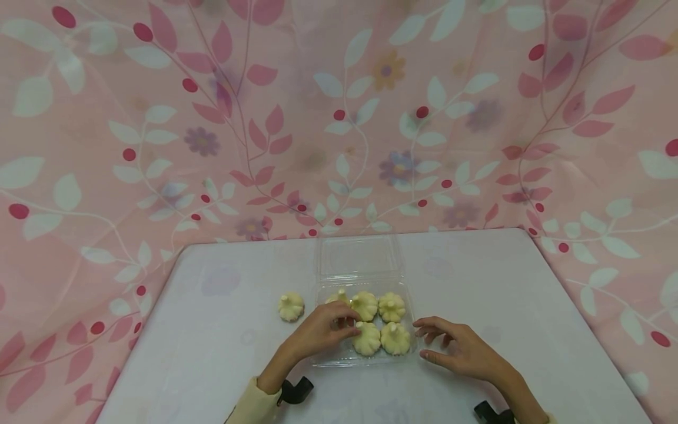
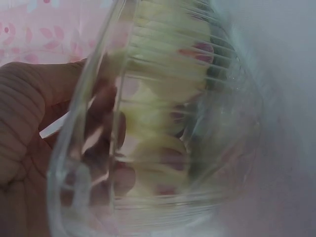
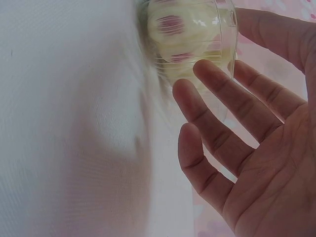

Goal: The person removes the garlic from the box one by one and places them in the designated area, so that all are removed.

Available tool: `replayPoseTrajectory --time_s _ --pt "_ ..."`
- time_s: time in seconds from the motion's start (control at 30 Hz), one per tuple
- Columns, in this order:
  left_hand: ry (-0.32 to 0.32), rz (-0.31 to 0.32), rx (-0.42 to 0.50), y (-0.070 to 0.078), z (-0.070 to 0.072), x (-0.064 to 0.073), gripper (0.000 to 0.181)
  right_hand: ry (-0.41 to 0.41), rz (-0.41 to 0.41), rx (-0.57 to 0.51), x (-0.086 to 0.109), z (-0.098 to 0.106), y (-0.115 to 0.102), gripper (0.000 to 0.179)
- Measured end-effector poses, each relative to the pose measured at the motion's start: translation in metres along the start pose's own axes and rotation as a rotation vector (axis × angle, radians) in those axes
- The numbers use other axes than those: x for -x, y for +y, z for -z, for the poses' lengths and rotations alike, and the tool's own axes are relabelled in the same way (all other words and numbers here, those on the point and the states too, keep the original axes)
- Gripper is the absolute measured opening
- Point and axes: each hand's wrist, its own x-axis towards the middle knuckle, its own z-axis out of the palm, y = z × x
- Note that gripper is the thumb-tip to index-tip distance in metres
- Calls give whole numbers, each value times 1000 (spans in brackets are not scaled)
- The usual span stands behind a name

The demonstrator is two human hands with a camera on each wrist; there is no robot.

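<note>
Several pale garlic bulbs (image 1: 395, 339) sit in a clear plastic clamshell box (image 1: 339, 357) with its lid laid back. My left hand (image 1: 322, 327) reaches over the box's left side, thumb and fingertips pinching the front middle garlic bulb (image 1: 368, 340) near its stem. Through the clear wall in the left wrist view, the curled fingers (image 2: 118, 131) show against the bulbs. At the box's right edge is my right hand (image 1: 459, 348), its fingers loosely spread and nothing in them. Another bulb at the back left is partly hidden behind my left hand.
One loose garlic bulb (image 1: 291, 307) lies on the white table (image 1: 222, 318), left of the box. The open lid (image 1: 360, 258) extends toward the table's back edge. A pink floral cloth (image 1: 296, 118) hangs behind and around the table.
</note>
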Motion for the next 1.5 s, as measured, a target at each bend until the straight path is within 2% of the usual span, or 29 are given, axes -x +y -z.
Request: replayPoseTrajectory --time_s 0.3,0.67,0.97,1.3,1.5 --pt "1 2 -9 0 -1 0 15 -1 -14 -3 0 0 0 49" --pt "34 -21 3 4 1 1 14 6 2 -6 0 0 0 48" --pt "109 -119 -11 6 8 3 13 6 8 -7 0 0 -1 47" --pt "173 -113 -27 5 16 6 14 8 -10 10 0 -1 -1 48" --pt "201 -133 -31 8 25 8 14 7 -18 8 0 -1 -1 48"
